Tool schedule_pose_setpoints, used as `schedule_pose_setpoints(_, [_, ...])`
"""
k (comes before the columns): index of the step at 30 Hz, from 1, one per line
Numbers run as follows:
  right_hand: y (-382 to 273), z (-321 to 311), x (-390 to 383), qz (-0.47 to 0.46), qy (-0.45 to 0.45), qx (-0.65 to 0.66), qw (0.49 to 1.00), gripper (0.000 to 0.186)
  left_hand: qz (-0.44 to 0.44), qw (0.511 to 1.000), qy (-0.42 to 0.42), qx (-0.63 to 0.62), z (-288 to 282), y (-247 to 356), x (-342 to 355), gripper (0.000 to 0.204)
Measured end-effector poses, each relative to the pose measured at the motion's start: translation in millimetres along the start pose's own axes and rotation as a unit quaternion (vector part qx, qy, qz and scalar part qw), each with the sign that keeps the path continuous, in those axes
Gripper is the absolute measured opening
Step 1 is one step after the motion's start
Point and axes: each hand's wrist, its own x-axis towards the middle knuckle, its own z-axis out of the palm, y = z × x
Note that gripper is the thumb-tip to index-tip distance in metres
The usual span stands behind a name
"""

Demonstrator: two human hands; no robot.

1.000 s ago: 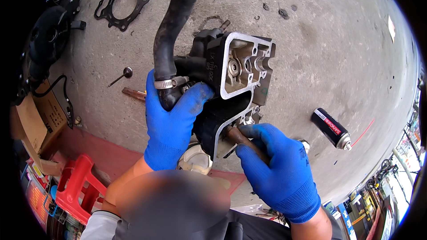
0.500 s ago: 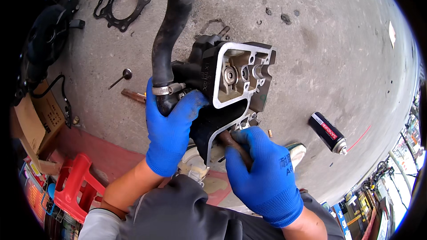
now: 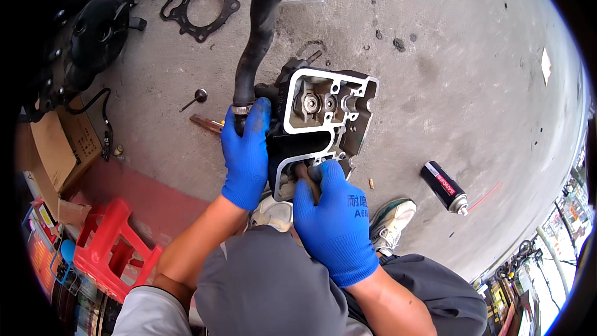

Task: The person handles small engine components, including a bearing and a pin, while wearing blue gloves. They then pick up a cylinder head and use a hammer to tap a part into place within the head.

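An engine cylinder head (image 3: 320, 126) with black sides and a bare metal rim is held above the floor, its open face turned up. My left hand (image 3: 244, 165), in a blue glove, is closed around its left side, beside the metal clamp (image 3: 240, 110) of a thick black rubber hose (image 3: 255, 46). In my right hand (image 3: 336, 227), also gloved in blue, is a brown rod-like tool (image 3: 309, 182), gripped between thumb and fingers. Its far end goes into the near cavity of the cylinder head, where the tip is hidden.
An engine valve (image 3: 200, 96) and a flat gasket (image 3: 231, 6) lie on the concrete. Black engine parts (image 3: 93, 37), a cardboard box (image 3: 53, 143) and a red stool (image 3: 102, 242) stand left. A spray can (image 3: 443, 185) lies right. My shoe (image 3: 393, 219) is close by.
The view has shifted, and the cylinder head now appears slightly tilted and closer to my body. Both hands keep their hold; the brown tool stays in the near cavity.
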Motion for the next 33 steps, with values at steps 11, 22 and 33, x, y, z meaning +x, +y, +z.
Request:
schedule_pose_setpoints(11, [1.5,20.7,11.0,-0.061,0.051,-0.030,0.996,0.021,-0.007,0.999,-0.005,-0.031,-8.1,-7.7,15.5,0.028])
schedule_pose_setpoints(22, [6.5,36.9,17.5,-0.035,0.057,-0.098,0.993,0.019,-0.028,0.998,-0.023,-0.054,-10.8,-4.1,19.8,0.030])
schedule_pose_setpoints(33, [-5.7,45.7,24.0,-0.030,0.040,-0.128,0.990,0.015,-0.078,0.992,-0.038,-0.086,-22.4,-16.7,36.7,0.035])
